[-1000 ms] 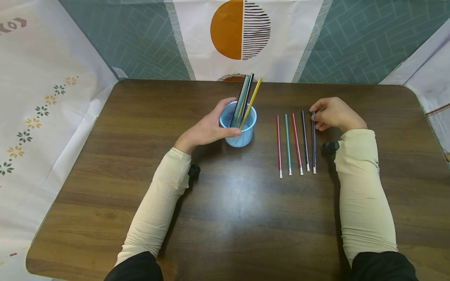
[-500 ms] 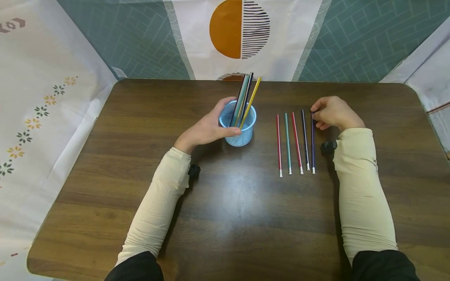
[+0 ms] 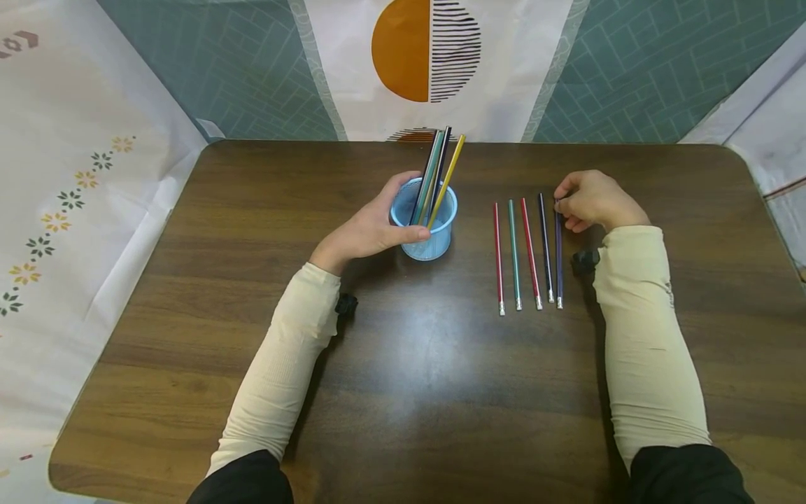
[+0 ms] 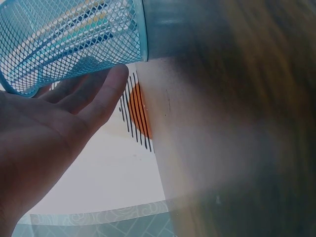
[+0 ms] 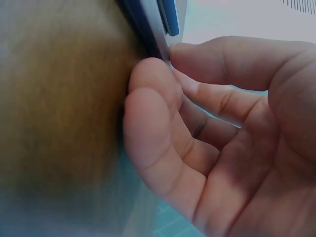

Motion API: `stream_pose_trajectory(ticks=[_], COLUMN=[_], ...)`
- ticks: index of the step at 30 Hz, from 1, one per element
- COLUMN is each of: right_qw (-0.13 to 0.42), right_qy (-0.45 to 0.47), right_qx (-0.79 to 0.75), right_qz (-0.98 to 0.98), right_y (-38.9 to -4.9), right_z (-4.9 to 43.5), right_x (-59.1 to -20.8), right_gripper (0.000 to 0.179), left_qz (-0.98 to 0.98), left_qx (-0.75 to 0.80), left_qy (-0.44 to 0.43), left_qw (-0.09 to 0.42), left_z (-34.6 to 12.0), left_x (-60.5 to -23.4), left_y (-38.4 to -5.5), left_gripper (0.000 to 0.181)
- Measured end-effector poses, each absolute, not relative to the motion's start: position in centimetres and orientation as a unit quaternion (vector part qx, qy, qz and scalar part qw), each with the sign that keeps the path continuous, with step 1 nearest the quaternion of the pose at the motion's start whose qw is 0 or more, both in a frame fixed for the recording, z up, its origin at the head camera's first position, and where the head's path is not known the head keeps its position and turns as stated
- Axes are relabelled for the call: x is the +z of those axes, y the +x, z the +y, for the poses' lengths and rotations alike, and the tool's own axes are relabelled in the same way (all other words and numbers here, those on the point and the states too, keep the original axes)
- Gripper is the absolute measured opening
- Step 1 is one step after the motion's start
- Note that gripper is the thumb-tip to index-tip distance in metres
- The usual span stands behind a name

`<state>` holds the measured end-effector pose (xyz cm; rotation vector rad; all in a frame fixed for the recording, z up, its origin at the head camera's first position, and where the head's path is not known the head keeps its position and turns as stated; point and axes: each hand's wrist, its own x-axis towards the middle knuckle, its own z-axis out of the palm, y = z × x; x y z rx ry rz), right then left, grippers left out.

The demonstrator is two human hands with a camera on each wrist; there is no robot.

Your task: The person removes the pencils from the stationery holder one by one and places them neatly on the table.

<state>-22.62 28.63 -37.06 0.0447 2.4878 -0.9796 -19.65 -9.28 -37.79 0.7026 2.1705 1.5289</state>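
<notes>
My left hand [image 3: 365, 227] holds a light blue mesh pencil cup [image 3: 433, 246] around its side, thumb at the near rim. Several pencils stand tilted in it, among them a yellow pencil [image 3: 449, 178]. Through the mesh cup [image 4: 79, 44], pencils show in the left wrist view. Farther right, my right hand [image 3: 601, 199] pinches the far end of a dark blue pencil [image 3: 559, 269] between thumb and fingers. This pencil lies at the right end of a row, beside another dark blue pencil [image 3: 546, 245]. In the right wrist view, the hand [image 5: 212, 133] pinches close to the tabletop.
Left of the dark pencils lie a red pencil [image 3: 532, 252], a green pencil [image 3: 515, 252] and another red pencil [image 3: 498, 255], eraser ends toward me. All rest on the brown wooden table [image 3: 403, 392]. A patterned cloth [image 3: 522, 70] hangs behind the far edge.
My right hand has nudged the rightmost dark blue pencil slightly left, a little closer to its neighbour. The left hand and the cup hold their place.
</notes>
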Motion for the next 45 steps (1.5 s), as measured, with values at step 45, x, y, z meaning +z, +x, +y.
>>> stream_pose_trajectory(ticks=[45], right_qw=[0.061], right_qy=[-0.103], right_qx=[-0.464], right_qz=[0.878], right_y=[-20.9], right_z=[23.4], right_x=[-32.5], right_gripper=[0.044], left_qz=[0.767], left_qx=[0.554], left_qy=[0.246], left_qw=[0.211], left_z=[-9.2], left_x=[-37.7], left_y=[-20.0], left_gripper=[0.091])
